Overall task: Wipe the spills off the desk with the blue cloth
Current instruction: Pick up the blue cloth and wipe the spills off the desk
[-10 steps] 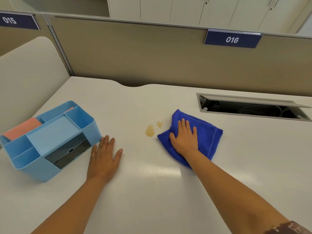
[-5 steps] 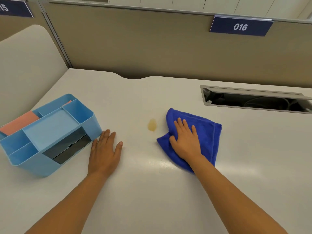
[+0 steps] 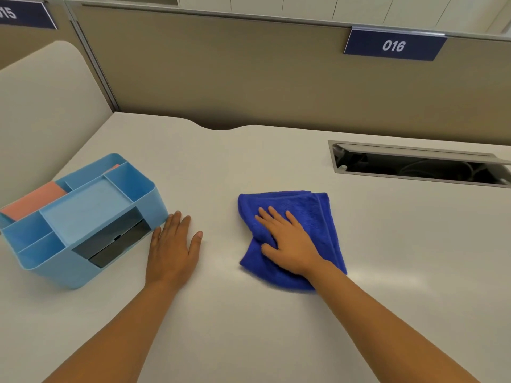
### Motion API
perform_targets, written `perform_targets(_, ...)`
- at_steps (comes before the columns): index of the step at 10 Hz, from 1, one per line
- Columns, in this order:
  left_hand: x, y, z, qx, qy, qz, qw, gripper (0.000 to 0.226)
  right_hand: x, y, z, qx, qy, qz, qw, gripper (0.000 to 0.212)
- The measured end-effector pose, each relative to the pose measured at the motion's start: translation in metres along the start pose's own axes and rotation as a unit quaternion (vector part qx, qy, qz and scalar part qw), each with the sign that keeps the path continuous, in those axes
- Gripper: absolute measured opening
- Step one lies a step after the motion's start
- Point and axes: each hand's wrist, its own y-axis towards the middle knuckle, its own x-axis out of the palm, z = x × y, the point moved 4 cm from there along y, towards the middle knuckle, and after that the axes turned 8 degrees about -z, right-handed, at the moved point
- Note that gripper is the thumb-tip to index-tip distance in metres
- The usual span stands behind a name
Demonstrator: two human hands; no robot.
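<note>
Two hands flat on desk [image 3: 276, 327], right hand [image 3: 290, 244] fingers [image 3: 269, 217] spread atop blue cloth [image 3: 318, 217], left hand [image 3: 174, 252] open, bare.

White desk [image 3: 276, 327] with blue cloth [image 3: 318, 217], blue organiser [image 3: 69, 261].

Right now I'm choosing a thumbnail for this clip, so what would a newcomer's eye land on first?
The vivid blue cloth in the middle of the pale desk, pressed flat under the right hand, grabs attention first. Next comes the light blue organizer at the left with a pink item in one compartment, the left hand flat beside it. The navy 016 sign on the partition behind also stands out.
</note>
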Motion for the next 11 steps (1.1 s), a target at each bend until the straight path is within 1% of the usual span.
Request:
perform_targets(1,-0.001,0.001,0.001,0.001,0.002,0.005,1.0,0.058,-0.018,-0.011,0.005,-0.004,0.249,0.027,0.968,0.068)
perform_targets(2,-0.001,0.001,0.001,0.001,0.003,0.003,1.0,0.058,-0.025,0.003,0.004,0.135,0.272,0.134,0.943,0.07)
perform_targets(3,0.0,0.001,0.001,-0.001,0.007,0.001,1.0,0.059,-0.009,0.022,-0.004,0.283,0.098,0.088,0.95,0.09)
perform_targets(4,0.0,0.001,0.001,-0.001,0.011,0.004,1.0,0.058,-0.005,0.05,-0.008,0.286,0.005,0.066,0.956,0.098)
perform_targets(5,0.0,0.002,0.001,0.002,0.009,0.008,1.0,0.058,-0.007,0.078,-0.018,0.223,-0.057,0.029,0.973,0.088)
perform_targets(6,-0.001,0.002,0.0,0.006,-0.01,0.007,1.0,0.061,0.001,0.077,-0.038,0.135,-0.097,0.002,0.986,0.07)
perform_targets(7,0.0,0.002,-0.001,0.01,-0.022,0.002,1.0,0.073,0.016,0.04,-0.048,0.048,-0.091,-0.011,0.995,0.063)
perform_targets(8,0.001,0.003,-0.003,0.008,-0.017,-0.001,1.0,0.074,0.019,0.006,-0.034,0.03,-0.09,-0.018,0.995,0.077)
perform_targets(9,0.002,0.003,-0.002,0.008,-0.002,0.001,1.0,0.075,0.0,0.019,0.004,0.123,-0.092,0.014,0.988,0.074)
perform_targets(10,0.002,0.003,-0.002,0.008,0.002,0.001,1.0,0.075,-0.019,0.058,0.017,0.196,-0.088,0.032,0.976,0.061)
perform_targets(11,0.002,0.002,-0.001,0.009,0.004,0.001,1.0,0.076,-0.017,0.091,-0.004,0.188,-0.086,0.024,0.978,0.062)
